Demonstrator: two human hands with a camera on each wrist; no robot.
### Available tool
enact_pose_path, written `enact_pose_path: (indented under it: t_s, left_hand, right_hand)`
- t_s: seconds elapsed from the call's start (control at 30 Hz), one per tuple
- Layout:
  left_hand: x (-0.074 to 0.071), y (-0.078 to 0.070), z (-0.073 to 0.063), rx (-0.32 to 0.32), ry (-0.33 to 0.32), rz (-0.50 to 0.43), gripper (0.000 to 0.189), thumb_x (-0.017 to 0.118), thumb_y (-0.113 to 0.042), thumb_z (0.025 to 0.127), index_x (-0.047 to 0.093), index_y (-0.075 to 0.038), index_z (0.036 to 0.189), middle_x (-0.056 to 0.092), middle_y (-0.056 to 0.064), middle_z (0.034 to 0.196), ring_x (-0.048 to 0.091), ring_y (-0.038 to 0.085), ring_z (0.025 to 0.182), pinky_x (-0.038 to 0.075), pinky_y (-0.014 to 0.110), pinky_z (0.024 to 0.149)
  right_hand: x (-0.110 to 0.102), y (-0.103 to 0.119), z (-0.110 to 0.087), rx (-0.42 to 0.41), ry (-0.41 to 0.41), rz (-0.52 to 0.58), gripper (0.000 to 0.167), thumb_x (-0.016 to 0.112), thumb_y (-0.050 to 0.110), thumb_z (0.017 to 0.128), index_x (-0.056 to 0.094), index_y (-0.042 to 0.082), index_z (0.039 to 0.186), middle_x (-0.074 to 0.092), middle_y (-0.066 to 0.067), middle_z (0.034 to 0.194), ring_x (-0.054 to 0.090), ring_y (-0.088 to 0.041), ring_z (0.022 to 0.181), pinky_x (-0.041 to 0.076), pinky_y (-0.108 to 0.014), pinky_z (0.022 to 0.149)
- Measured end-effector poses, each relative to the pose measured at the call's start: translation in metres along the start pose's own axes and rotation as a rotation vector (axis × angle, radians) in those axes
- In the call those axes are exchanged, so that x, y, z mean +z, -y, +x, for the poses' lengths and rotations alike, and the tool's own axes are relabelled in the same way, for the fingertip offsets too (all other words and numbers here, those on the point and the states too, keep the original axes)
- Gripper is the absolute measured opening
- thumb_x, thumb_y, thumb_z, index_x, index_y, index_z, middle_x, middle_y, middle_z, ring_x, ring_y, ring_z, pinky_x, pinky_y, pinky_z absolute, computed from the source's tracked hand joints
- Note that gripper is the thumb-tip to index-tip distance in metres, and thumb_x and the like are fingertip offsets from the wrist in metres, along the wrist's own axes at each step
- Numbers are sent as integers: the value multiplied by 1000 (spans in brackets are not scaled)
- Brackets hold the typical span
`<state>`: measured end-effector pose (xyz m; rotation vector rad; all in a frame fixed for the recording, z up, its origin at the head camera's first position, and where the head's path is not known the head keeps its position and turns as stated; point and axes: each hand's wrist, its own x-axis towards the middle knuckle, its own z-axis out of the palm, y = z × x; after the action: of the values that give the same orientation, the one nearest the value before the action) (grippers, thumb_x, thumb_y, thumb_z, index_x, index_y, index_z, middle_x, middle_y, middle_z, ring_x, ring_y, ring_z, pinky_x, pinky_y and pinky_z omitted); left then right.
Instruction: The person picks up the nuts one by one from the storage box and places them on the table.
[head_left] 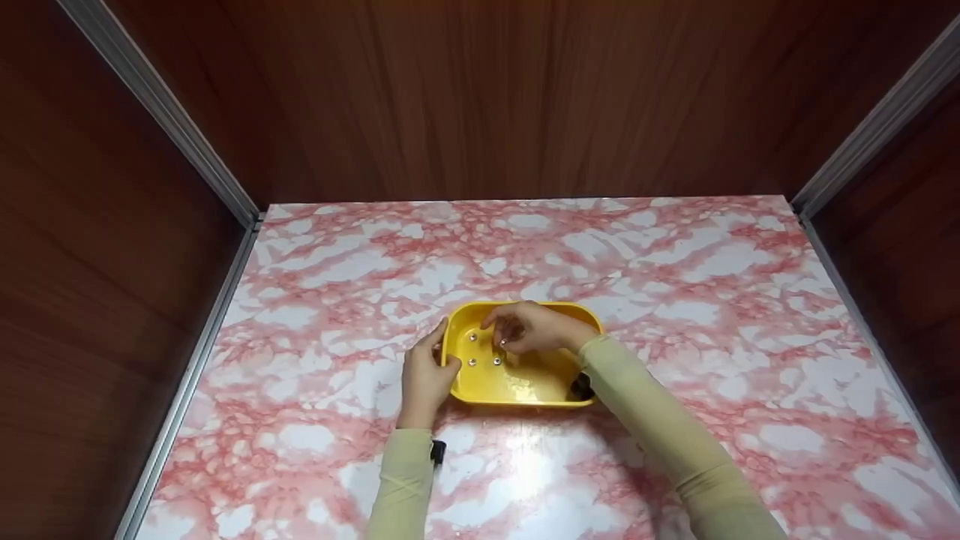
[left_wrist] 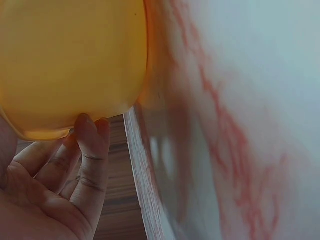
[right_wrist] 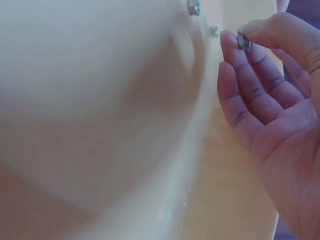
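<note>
A yellow plastic tray (head_left: 487, 390) with rounded corners lies on the table. At its left end my left hand (head_left: 426, 375) grips the wall, thumb over the rim and fingers outside; the left wrist view shows those fingertips against the yellow wall (left_wrist: 75, 60). Over the tray's inside, my right hand (head_left: 541, 328) pinches a small shiny metal nut (right_wrist: 245, 42) between thumb and fingertip, the other fingers loosely bent. Three similar nuts (head_left: 472, 363) sit spaced apart on the tray floor towards the left; in the right wrist view one nut (right_wrist: 194, 7) shows near the top.
The table (head_left: 337, 450) has a pink and white marbled top. Dark wood panels (head_left: 480, 97) stand behind and on both sides, with metal rails (head_left: 180, 135) at the corners. A black wrist camera (head_left: 438, 452) shows by the left sleeve.
</note>
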<state>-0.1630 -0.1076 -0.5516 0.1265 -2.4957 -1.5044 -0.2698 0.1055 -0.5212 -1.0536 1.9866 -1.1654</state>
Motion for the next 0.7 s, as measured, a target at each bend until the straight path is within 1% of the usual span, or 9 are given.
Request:
enact_pose_path:
  t_s: [0.13,0.27,0.37,0.47,0.6,0.7]
  left_hand:
    - [0,0,0,11,-3,4,67,66,6,70,56,-8,135,67,16,101,61,16,74,52,28,58]
    - [-1,-1,0,17,-6,5,67,66,6,70,56,-6,135,67,15,95,59,17,72,50,29,58]
    - [-1,-2,0,14,-8,15,67,66,6,69,56,-7,135,68,13,95,59,16,72,49,29,58]
    - [0,-1,0,16,-8,26,68,66,6,69,56,-7,135,69,12,93,58,15,72,49,29,58]
    - [0,-1,0,7,-5,19,68,66,6,69,55,-8,135,68,13,95,59,16,73,51,29,57]
    - [0,-2,0,-7,-3,13,68,66,6,70,55,-9,136,67,13,97,60,16,73,52,28,58]
  right_hand:
    - [-1,7,-2,-4,-17,-15,43,62,-13,81,56,-4,123,64,-23,98,61,-30,85,51,-42,79]
    - [-1,17,-5,-32,-30,-32,41,61,-14,81,57,-3,120,62,-28,98,59,-36,86,49,-49,80]
    - [-2,25,-8,-58,-35,-36,39,60,-15,81,57,-3,118,60,-32,98,59,-40,85,49,-52,79]
    - [-3,26,-9,-69,-44,-34,39,61,-14,81,58,-1,118,60,-30,99,60,-37,86,50,-50,79]
    - [-6,23,-9,-69,-52,-33,40,65,-9,82,60,7,118,63,-22,98,61,-28,86,51,-43,80]
    - [-8,22,-10,-78,-50,-30,42,66,-7,82,61,11,119,64,-17,97,61,-23,86,52,-39,81]
